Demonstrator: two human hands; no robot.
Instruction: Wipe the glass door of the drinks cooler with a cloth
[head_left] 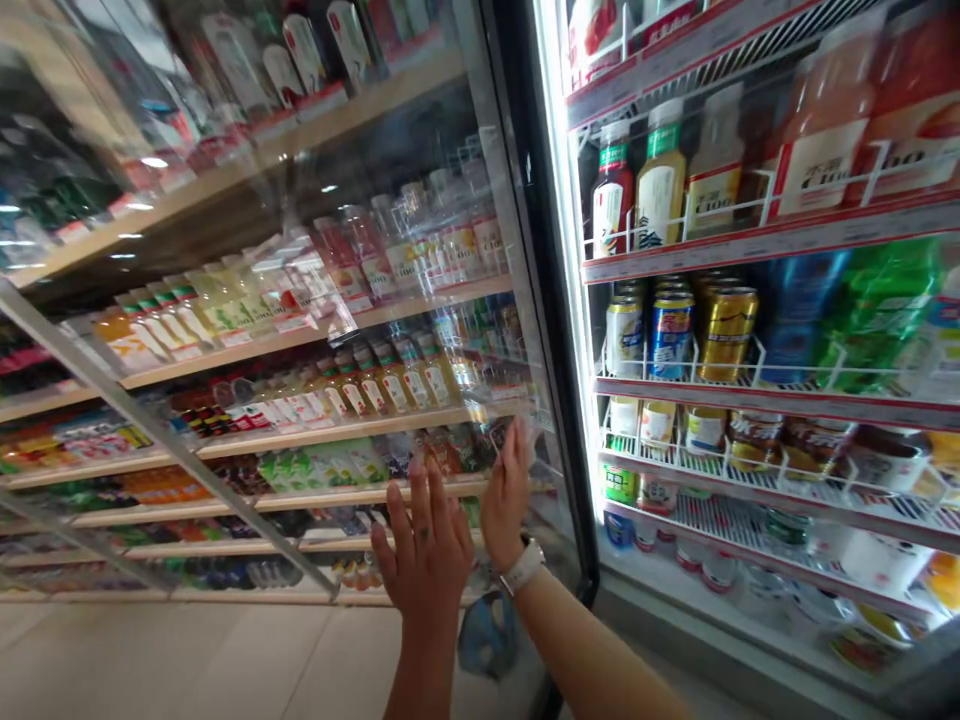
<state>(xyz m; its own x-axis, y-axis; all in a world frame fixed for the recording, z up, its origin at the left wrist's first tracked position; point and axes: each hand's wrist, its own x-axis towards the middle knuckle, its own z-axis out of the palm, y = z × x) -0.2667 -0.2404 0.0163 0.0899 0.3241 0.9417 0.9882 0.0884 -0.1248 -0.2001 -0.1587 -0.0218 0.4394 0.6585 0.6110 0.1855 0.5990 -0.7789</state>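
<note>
My left hand (426,545) is raised with its fingers stretched out and apart, holding nothing I can see. Beside it on the right is my right hand (508,490), fingers extended, with a pale band and watch (523,566) on the wrist. Both are in front of the glass door (480,330), whose dark frame (536,240) runs down to the right of them. The right hand is nearest that frame; I cannot tell whether either palm touches the glass. Reflections and blur soften the right fingertips.
At right stands a lit drinks cooler with white wire shelves (675,390). Its bottles (660,190), cans (673,335) and tubs (885,465) line several levels. Wooden shelves (322,335) of bottles appear in the glass and at left. Pale floor tiles (225,660) lie below.
</note>
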